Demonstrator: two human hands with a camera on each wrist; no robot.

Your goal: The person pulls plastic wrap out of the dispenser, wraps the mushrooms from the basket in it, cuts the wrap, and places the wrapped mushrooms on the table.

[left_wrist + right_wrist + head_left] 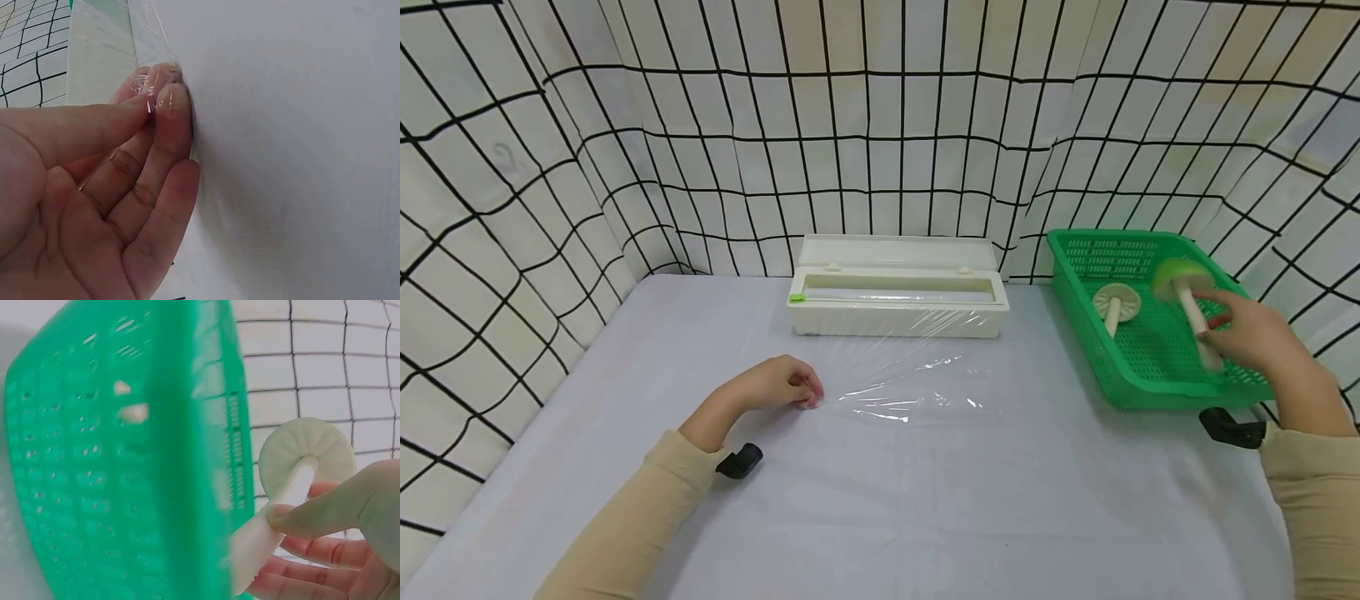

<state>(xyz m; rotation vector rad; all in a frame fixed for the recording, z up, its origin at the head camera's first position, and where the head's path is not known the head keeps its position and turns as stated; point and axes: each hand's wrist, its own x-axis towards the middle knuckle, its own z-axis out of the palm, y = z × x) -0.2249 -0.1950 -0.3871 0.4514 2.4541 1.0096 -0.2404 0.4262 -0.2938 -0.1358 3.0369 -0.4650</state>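
Left hand (771, 385): fingertips pinch clear plastic film (902, 400), which extends rightward and forward to the white rectangular dispenser box (865, 320). Right hand (1255, 332): thumb and fingers grip the pale stem of the green-capped mushroom (1187, 304); beneath lies the green perforated plastic basket (1172, 397), with a second, pale ribbed mushroom (1117, 302) left of this hand

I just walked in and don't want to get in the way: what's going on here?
A person's left-hand grip pinches the left side of a clear, shiny plastic film that runs from a long white box with its lid open. Their right-hand grip holds a green-capped, mushroom-shaped item by its pale stem, at the green perforated plastic basket. A pale mushroom-shaped item lies in the basket.
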